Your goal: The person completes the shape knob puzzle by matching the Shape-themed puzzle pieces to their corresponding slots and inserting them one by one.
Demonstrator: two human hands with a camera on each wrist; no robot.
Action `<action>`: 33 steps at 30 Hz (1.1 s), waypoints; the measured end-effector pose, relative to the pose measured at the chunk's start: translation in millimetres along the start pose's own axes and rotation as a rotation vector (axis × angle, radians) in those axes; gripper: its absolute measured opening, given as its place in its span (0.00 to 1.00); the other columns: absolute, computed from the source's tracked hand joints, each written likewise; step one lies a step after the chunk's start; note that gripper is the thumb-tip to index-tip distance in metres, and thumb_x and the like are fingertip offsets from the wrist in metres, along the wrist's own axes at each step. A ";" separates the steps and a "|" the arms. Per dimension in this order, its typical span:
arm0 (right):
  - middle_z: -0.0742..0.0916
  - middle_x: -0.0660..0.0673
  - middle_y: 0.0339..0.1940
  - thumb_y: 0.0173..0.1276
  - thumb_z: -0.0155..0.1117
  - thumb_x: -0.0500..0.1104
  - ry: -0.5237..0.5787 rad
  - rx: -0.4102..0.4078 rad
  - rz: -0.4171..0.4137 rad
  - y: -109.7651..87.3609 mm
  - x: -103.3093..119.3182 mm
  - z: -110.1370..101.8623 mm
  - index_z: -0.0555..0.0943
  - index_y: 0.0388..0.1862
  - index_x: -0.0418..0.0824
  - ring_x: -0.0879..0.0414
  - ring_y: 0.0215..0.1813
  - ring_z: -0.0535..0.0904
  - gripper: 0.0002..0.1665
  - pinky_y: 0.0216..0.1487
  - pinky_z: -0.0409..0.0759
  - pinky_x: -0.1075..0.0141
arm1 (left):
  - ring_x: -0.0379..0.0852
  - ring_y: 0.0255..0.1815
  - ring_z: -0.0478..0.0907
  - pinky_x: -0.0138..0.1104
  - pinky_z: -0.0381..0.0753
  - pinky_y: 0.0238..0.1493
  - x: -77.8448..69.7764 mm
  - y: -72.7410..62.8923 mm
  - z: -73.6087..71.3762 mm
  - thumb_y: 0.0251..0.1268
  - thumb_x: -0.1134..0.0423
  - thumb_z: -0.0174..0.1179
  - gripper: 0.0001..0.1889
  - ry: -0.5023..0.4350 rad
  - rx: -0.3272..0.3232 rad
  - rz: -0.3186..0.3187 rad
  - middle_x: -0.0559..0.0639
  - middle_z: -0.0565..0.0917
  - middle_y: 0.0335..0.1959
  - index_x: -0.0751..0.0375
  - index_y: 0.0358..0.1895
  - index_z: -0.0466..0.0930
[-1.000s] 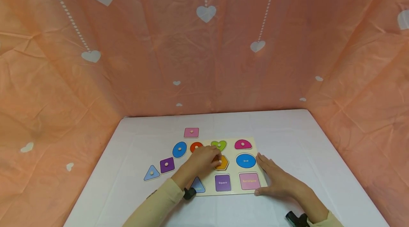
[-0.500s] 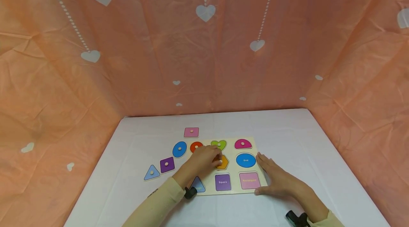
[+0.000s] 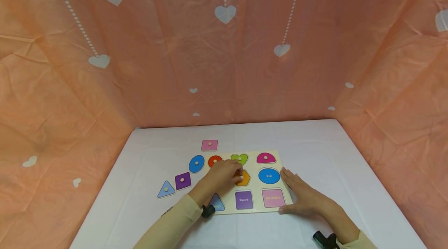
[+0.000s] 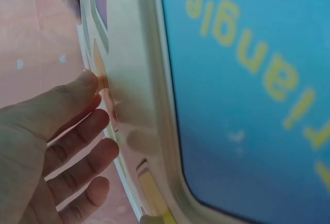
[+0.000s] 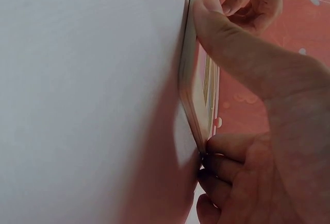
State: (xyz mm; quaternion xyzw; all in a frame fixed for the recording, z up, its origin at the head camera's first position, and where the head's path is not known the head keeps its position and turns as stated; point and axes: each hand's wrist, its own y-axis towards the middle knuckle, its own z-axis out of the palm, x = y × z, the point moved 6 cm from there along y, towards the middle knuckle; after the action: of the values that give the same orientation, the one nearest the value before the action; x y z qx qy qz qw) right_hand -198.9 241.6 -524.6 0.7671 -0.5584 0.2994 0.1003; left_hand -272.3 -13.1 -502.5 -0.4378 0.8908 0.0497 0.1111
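A cream shape-puzzle board (image 3: 257,207) lies on the white table. With thumb and index finger, my left hand (image 3: 224,173) pinches the knob of the orange hexagon piece (image 3: 246,179), which sits at the board's middle. In the left wrist view, the left hand's (image 4: 67,126) other fingers are loosely bent. My right hand (image 3: 308,198) holds the board's near right corner, its thumb (image 5: 227,38) at the near edge and its fingers along the right edge. A red piece (image 3: 214,160), a green heart (image 3: 239,158) and a magenta semicircle (image 3: 266,158) sit in the far row.
Loose knobbed pieces lie left of the board: a pink rectangle (image 3: 209,145), a blue oval (image 3: 196,163), a purple square (image 3: 183,181) and a light-blue triangle (image 3: 166,190). Printed oval (image 3: 269,176), square (image 3: 244,200), rectangle (image 3: 273,198) and triangle (image 3: 217,203) recesses show. An orange curtain (image 3: 224,66) surrounds the table.
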 end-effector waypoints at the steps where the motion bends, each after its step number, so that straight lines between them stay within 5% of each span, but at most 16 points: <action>1: 0.60 0.33 0.88 0.48 0.87 0.68 0.002 0.000 -0.001 0.0 0.1 -0.1 0.55 0.88 0.35 0.23 0.85 0.51 0.79 0.78 0.60 0.31 | 0.38 0.43 0.77 0.34 0.80 0.51 0.8 -0.6 -0.7 0.72 0.47 0.71 0.10 -0.006 -0.001 -0.003 0.36 0.83 0.39 0.45 0.47 0.87; 15: 0.60 0.34 0.88 0.48 0.87 0.68 -0.006 0.001 0.012 1.2 -1.8 1.2 0.56 0.88 0.36 0.24 0.85 0.52 0.79 0.77 0.62 0.32 | 0.38 0.40 0.80 0.34 0.84 0.51 23.1 -7.0 -16.5 0.73 0.50 0.72 0.08 -0.003 -0.050 -0.026 0.38 0.84 0.40 0.46 0.47 0.88; 33: 0.60 0.34 0.88 0.48 0.87 0.68 -0.013 0.000 0.022 0.4 0.1 2.3 0.56 0.88 0.37 0.24 0.85 0.52 0.79 0.77 0.63 0.31 | 0.45 0.46 0.83 0.45 0.85 0.57 65.7 -29.6 -39.7 0.70 0.52 0.75 0.11 -0.084 -0.126 -0.185 0.43 0.88 0.45 0.50 0.49 0.87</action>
State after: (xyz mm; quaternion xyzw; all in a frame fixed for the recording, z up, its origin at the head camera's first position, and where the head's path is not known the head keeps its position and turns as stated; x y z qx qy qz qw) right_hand -198.4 240.3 -526.5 0.7629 -0.5675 0.2953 0.0933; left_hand -293.8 -89.1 -479.6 -0.5217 0.8363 0.1134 0.1247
